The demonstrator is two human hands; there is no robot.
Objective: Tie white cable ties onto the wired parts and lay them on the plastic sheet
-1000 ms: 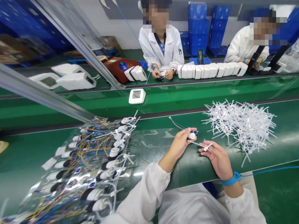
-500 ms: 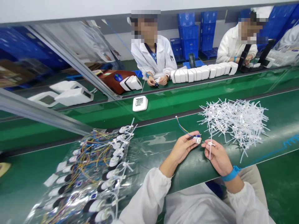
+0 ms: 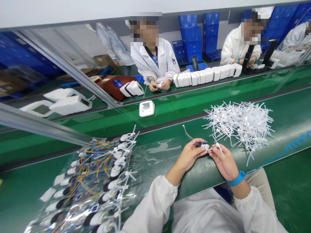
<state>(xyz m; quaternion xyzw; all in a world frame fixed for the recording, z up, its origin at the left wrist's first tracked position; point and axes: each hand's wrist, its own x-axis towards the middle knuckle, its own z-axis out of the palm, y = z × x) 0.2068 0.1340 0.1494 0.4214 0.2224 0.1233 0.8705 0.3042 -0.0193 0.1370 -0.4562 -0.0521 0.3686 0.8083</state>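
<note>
Closing in now: my two hands have come together since a moment ago, the white tie piece brought right up against the part. Far left, I see the pile of wired parts (image 3: 97,181) lying on clear plastic on the green bench (image 3: 157,181). My left hand (image 3: 188,155) has fingers curled tight around the small white part (image 3: 206,147), its coloured wires (image 3: 188,134) trailing away. My right hand (image 3: 224,161) pinches the white tie piece (image 3: 219,148), touching the part. Just right, the heap of white ties (image 3: 240,124).
</note>
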